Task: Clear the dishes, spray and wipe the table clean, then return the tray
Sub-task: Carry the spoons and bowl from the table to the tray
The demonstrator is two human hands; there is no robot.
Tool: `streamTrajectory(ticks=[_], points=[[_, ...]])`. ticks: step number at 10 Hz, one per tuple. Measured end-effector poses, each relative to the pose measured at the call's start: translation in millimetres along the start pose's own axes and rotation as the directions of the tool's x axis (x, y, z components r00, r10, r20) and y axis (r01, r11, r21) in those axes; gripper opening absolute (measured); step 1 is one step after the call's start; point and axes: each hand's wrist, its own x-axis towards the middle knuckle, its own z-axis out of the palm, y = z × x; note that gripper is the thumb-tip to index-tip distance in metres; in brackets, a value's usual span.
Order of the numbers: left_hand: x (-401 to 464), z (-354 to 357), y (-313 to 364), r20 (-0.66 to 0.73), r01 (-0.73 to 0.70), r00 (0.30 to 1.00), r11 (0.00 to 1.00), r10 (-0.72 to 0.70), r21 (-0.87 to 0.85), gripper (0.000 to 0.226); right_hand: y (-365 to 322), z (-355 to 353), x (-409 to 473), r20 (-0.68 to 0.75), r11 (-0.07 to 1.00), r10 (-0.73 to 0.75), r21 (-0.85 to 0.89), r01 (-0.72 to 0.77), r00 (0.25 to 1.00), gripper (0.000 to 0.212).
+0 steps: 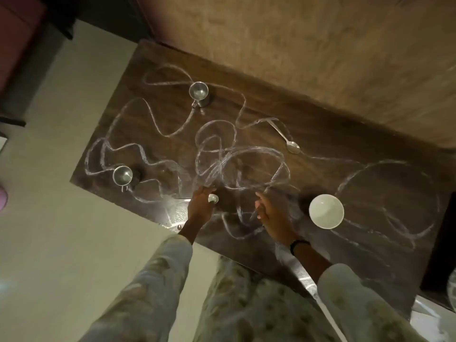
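Both your hands low centre over the marked-up table [308, 114], dishes not cleared
Your left hand [201, 206] has its fingers curled round a small white piece [213, 198], too small to say what it is; your right hand [272, 215] hovers just right of it, fingers loosely bent, gripping nothing. White bowl [326, 211] sits right of your right hand, near it but apart. One steel cup [122, 175] stands at the left edge of the table, a second steel cup [199, 91] in the upper centre, well apart from the first. Spoon [286, 138] lies right of centre, bowl end toward you. White scribble lines [153, 114] loop across most of the dark wood top
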Motion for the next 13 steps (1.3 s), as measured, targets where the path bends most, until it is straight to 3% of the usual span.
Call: streamTrajectory(ticks=[2,5,7,8,9,10,12,13], points=[[24.5,7.0,-5.4,0.051,-0.034,0.998,0.966,0.022,0.257,0.030,0.3,3.2,25.1,-0.030,0.999,0.048,0.001,-0.048,0.998,0.042],[33.9,17.2,-15.6,0.100,-0.145,0.988,0.927,0.118,0.345,0.019,2.1,-22.2,56.9,-0.028,0.987,0.108,0.126,-0.104,0.994,0.038],[42.8,2.0,7.8,-0.036,-0.072,0.997,0.994,0.069,-0.078,0.019,31.1,-59.1,112.9,-0.250,0.898,0.372,0.339,-0.279,0.894,0.017],[47.0,-8.6,28.2,-0.113,-0.095,0.992,0.943,0.062,-0.319,0.016,44.7,-85.2,145.8,-0.383,0.886,0.463,0.240,-0.397,0.800,0.025],[53.4,-13.6,44.3,-0.145,-0.063,0.989,0.854,-0.015,-0.517,0.014,69.5,-102.9,178.5,-0.245,0.803,0.587,0.298,-0.516,0.771,0.034],[61.3,-13.8,53.8,-0.149,-0.084,0.989,0.820,-0.001,-0.566,0.015,80.7,-104.4,194.1,-0.172,0.764,0.624,0.342,-0.548,0.762,0.035],[66.6,-7.3,62.0,-0.079,-0.016,0.996,0.768,-0.045,-0.640,0.012,41.2,-98.8,187.6,-0.309,0.712,0.638,0.585,-0.388,0.705,0.017],[63.1,-10.9,67.1,-0.072,0.009,0.995,0.743,-0.076,-0.669,0.013,27.3,-95.0,163.3,-0.453,0.810,0.512,0.536,-0.236,0.730,0.010]])
